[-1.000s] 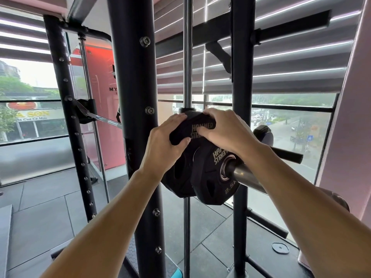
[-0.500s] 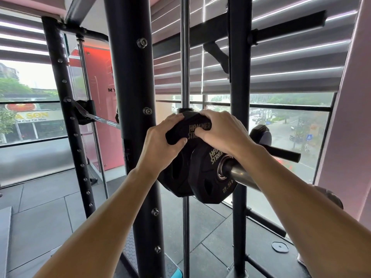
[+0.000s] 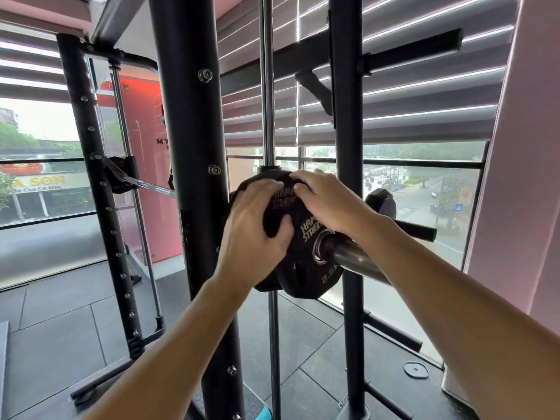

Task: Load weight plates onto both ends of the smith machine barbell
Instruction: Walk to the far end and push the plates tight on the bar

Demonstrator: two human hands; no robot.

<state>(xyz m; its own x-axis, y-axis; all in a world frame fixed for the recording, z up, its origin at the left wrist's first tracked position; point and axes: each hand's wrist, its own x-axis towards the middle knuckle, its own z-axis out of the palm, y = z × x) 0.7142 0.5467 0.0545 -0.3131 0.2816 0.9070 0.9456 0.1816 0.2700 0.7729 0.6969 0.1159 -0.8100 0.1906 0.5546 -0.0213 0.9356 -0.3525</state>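
Note:
Two black Hammer Strength weight plates sit side by side on the steel barbell sleeve (image 3: 354,259) of the smith machine. The outer plate (image 3: 306,268) is marked 2.5. The inner plate (image 3: 278,204) is slightly larger and lies against the upright. My left hand (image 3: 254,234) wraps over the inner plate's near edge, thumb across its face. My right hand (image 3: 327,198) rests on top of both plates, fingers curled over their upper rims. The bar's thin middle section (image 3: 151,186) runs off to the far upright on the left.
A thick black upright (image 3: 191,147) stands just left of the plates. A chrome guide rod (image 3: 268,86) and a second black post (image 3: 347,116) with storage pegs (image 3: 415,230) stand behind. A small plate (image 3: 416,369) lies on the rubber floor at right. Windows beyond.
My left hand has slid further round the inner plate's edge, and both hands sit a little lower on the plates. The plates have stayed on the sleeve.

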